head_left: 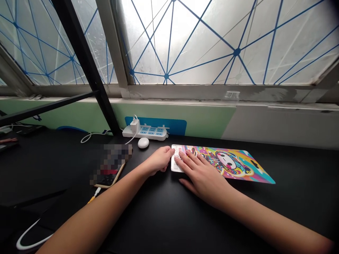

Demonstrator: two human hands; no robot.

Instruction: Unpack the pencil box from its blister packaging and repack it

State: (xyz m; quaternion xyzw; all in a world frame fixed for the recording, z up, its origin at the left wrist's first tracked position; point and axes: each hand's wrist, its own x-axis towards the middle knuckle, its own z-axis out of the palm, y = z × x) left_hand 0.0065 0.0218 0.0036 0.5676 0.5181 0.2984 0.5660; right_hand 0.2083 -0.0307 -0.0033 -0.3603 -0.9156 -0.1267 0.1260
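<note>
A thin flat sheet [233, 164] with rounded corners lies on the black desk, printed in bright colours with a cartoon figure; I cannot tell whether it is a mouse pad or a card. At its left end is a white strip with small print, partly hidden by fingers. My left hand [160, 159] is closed at that left edge, thumb on top and the other fingers curled at the rim. Palm down, my right hand [203, 176] lies across the left part of the sheet, its fingers stretched out and a little apart, the thumb lower, near the front edge.
A white power strip [152, 132] with a plug and cable stands against the wall. Before it sits a small white rounded object [143, 143]. A phone [112, 169], partly blurred out, lies left of my left forearm. A black metal frame [87, 63] slants at the left.
</note>
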